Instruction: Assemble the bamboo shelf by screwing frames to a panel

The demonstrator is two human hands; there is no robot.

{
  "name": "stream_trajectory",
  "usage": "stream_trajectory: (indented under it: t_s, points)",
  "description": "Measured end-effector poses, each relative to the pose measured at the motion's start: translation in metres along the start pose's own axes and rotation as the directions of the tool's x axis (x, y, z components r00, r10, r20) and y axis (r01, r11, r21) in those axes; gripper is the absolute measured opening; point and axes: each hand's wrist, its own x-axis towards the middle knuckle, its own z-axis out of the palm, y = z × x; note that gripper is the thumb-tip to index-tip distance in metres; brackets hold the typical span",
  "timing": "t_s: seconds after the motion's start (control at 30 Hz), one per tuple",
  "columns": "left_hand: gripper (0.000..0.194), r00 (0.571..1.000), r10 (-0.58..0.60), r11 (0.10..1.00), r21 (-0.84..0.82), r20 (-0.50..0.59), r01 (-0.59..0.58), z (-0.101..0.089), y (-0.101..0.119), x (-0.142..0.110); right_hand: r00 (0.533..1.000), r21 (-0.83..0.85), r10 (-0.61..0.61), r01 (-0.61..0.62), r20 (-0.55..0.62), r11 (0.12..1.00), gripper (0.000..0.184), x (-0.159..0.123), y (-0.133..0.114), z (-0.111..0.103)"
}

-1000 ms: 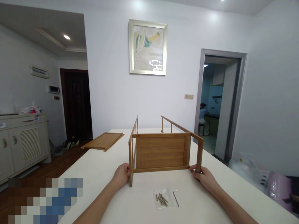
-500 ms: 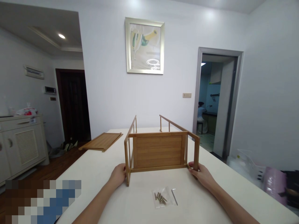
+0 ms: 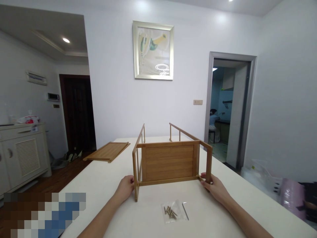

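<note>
A wooden shelf rack lies on its side on the white table, with its panel standing upright between two side frames. At the near left frame is my left hand, fingers curled against the outer edge; part of its hold is hidden behind the wood. My right hand closes round the lower end of the right side frame, thumb on the near side. In front of the rack lies a clear plastic bag with several brass-coloured screws. Just right of it is a hex key.
A separate wooden panel lies at the table's left edge. The white table runs to the wall. Beyond its right side are a white basket and a pink wrapped bundle. A person sits past the doorway.
The view has tilted slightly, so everything sits a little lower. My left fingers look slightly shifted on the left frame. The rack and my right hand stay in place.
</note>
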Motion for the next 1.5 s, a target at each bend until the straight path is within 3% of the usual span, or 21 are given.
stream_trajectory:
  t_s: [0.1,0.17,0.27,0.3,0.33,0.43,0.57,0.67,0.77,0.93,1.1,1.23,1.33,1.5]
  points:
    - [0.024,0.998,0.06,0.998,-0.027,-0.024,-0.061,0.002,-0.001,0.0,0.997,0.003,0.01,-0.01,-0.077,1.0,0.054,-0.007,-0.008,-0.007]
    - [0.022,0.996,0.086,0.995,-0.047,-0.035,-0.088,0.003,-0.002,-0.001,0.974,0.001,0.008,-0.007,-0.227,1.0,0.065,-0.021,-0.013,-0.013]
    - [0.023,0.992,0.117,0.989,-0.08,-0.047,-0.121,0.003,-0.001,-0.002,0.859,-0.112,-0.101,0.051,-0.503,0.992,0.069,-0.055,-0.015,-0.016]
    - [0.025,0.991,0.126,0.987,-0.091,-0.049,-0.13,0.003,0.0,-0.003,0.832,-0.172,-0.171,0.092,-0.528,0.981,0.064,-0.067,-0.015,-0.015]
    - [0.026,0.99,0.133,0.985,-0.1,-0.051,-0.138,0.003,0.001,-0.003,0.83,-0.231,-0.265,0.17,-0.491,0.958,0.054,-0.079,-0.016,-0.011]
    - [0.029,0.988,0.147,0.981,-0.117,-0.055,-0.152,0.002,0.004,-0.005,0.865,-0.298,-0.464,0.4,-0.189,0.867,0.026,-0.106,-0.028,0.008]
    - [0.032,0.986,0.161,0.966,-0.199,-0.04,-0.166,0.005,0.006,-0.008,0.89,-0.331,-0.455,0.44,0.037,0.835,0.022,-0.119,-0.059,0.038]
    - [0.033,0.993,0.118,0.936,-0.335,0.011,-0.108,0.008,0.01,-0.01,0.92,-0.418,-0.375,0.388,0.116,0.821,0.02,-0.124,-0.073,0.055]
    - [0.031,0.995,0.063,0.907,-0.42,0.075,-0.026,0.011,0.016,-0.013,0.937,-0.519,-0.333,0.336,0.103,0.786,0.018,-0.13,-0.067,0.064]
    - [0.03,0.99,0.027,0.907,-0.419,0.138,0.034,0.015,0.025,-0.019,0.934,-0.563,-0.332,0.347,0.134,0.75,0.024,-0.13,-0.042,0.062]
    - [0.026,0.991,0.058,0.913,-0.409,0.124,-0.002,0.02,0.029,-0.022,0.934,-0.598,-0.311,0.352,0.175,0.72,0.026,-0.12,-0.034,0.058]
    - [0.02,0.995,0.093,0.924,-0.376,0.047,-0.068,0.013,0.035,-0.023,0.934,-0.662,-0.334,0.333,0.131,0.671,0.023,-0.12,-0.04,0.061]
    - [0.024,0.982,0.167,0.953,-0.241,-0.088,-0.184,0.0,0.043,-0.027,0.928,-0.685,-0.365,0.314,0.076,0.657,0.02,-0.121,-0.044,0.062]
    - [0.03,0.89,0.254,0.962,-0.001,-0.38,-0.275,-0.018,0.061,-0.039,0.895,-0.648,-0.443,0.312,-0.045,0.695,0.02,-0.116,-0.048,0.053]
